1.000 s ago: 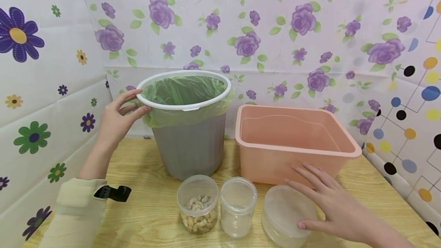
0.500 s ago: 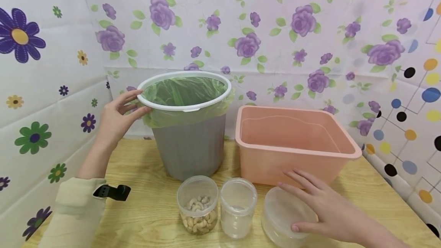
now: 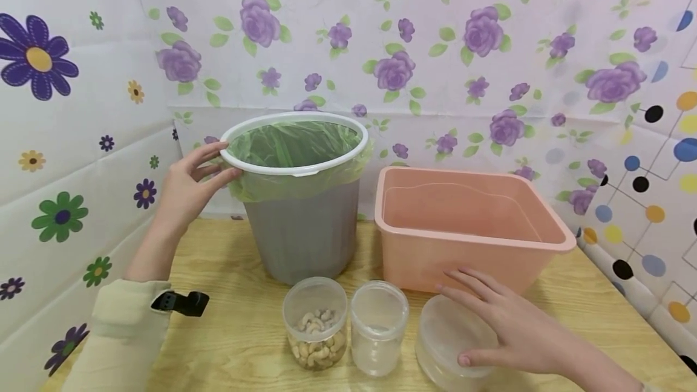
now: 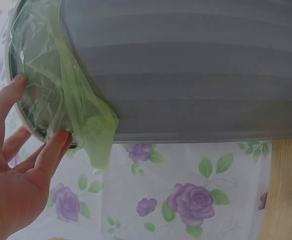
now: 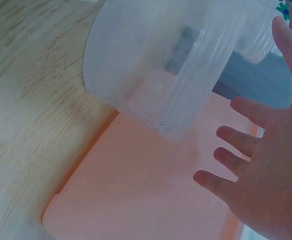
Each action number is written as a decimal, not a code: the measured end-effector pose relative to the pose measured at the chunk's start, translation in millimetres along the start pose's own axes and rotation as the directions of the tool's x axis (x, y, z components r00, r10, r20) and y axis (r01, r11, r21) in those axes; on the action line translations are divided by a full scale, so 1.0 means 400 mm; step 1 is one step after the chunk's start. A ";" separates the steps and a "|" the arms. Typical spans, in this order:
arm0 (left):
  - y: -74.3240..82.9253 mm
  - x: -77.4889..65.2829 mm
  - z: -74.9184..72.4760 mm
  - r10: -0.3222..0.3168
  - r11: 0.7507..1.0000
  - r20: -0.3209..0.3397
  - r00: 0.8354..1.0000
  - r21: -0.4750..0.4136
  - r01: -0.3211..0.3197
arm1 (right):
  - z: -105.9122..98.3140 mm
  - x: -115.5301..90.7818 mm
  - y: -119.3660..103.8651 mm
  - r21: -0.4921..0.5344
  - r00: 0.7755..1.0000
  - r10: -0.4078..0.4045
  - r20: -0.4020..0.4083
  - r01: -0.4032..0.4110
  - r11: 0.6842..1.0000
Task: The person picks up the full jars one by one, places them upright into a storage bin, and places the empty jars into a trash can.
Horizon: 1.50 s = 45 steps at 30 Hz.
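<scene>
A grey trash can [image 3: 305, 231] with a white rim and a green liner bag [image 3: 296, 183] stands at the back left. My left hand [image 3: 187, 183] holds its rim at the left side, thumb and fingers apart along the edge, as the left wrist view also shows. My right hand [image 3: 506, 325] hovers with spread fingers over a round, clear, lidded container [image 3: 454, 334] at the front right. In the right wrist view that container [image 5: 156, 60] lies beside the fingers, with nothing in the palm. Part of the container is hidden under the hand.
An open pink plastic tub [image 3: 446, 259] stands right of the trash can. In front sit a clear jar with cashews [image 3: 316, 343] and a narrower clear jar [image 3: 378, 337]. Patterned cloth [image 3: 337, 71] closes the back and sides of the wooden table [image 3: 218, 343].
My right hand has shifted slightly left and down over the lidded container. The left hand stays at the trash can's rim. The whole head view has slid a little.
</scene>
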State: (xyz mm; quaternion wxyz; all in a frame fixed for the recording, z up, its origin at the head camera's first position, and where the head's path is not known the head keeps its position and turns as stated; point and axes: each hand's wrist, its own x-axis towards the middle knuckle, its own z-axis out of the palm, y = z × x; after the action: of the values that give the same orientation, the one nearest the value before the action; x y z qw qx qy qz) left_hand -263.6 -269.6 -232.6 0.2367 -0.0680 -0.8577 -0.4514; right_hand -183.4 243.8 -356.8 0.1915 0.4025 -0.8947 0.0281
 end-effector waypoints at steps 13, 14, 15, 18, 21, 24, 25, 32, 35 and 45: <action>0.001 -0.003 0.002 -0.022 0.999 -0.015 1.000 0.024 0.022 | 0.027 0.002 0.005 0.054 0.999 -0.012 0.033 0.010 0.998; 0.001 -0.002 0.003 -0.021 0.999 -0.016 1.000 0.024 0.022 | 0.028 0.002 0.005 0.053 0.999 -0.013 0.037 0.011 0.999; 0.001 -0.001 0.003 -0.018 1.000 -0.016 1.000 0.024 0.019 | 0.029 0.001 0.005 0.054 0.999 -0.012 0.042 0.010 0.998; 0.001 0.002 0.004 -0.008 1.000 -0.010 1.000 0.018 0.008 | 0.035 0.001 0.007 0.058 0.998 -0.022 0.058 0.019 0.998; -0.001 0.004 0.002 -0.003 1.000 -0.001 1.000 0.014 0.003 | 0.039 0.002 0.009 0.063 0.996 -0.030 0.086 0.025 0.998; -0.004 0.007 0.000 0.011 1.000 0.002 1.000 0.002 -0.011 | 0.041 0.005 0.009 0.066 0.992 -0.036 0.117 0.029 0.997; -0.005 0.008 -0.001 0.016 1.000 0.002 1.000 -0.003 -0.016 | 0.041 0.007 0.009 0.064 0.991 -0.036 0.131 0.028 0.998; 0.002 0.005 -0.001 0.014 1.000 -0.004 1.000 -0.001 -0.014 | 0.026 0.028 0.001 0.051 0.974 -0.045 0.223 0.035 0.998; 0.003 0.003 0.001 0.013 1.000 -0.007 1.000 -0.004 -0.013 | 0.021 0.035 0.001 0.030 0.972 -0.086 0.220 0.082 0.996; 0.000 0.003 -0.002 0.003 0.999 0.006 1.000 0.036 -0.003 | 0.010 0.051 0.012 0.051 0.953 -0.153 0.263 0.145 0.988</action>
State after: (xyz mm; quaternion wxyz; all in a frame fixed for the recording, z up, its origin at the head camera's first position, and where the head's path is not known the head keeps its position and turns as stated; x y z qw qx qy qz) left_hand -264.4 -270.6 -231.7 0.2361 -0.0665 -0.8662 -0.4353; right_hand -200.3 231.9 -352.4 0.0651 0.4718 -0.8789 -0.0268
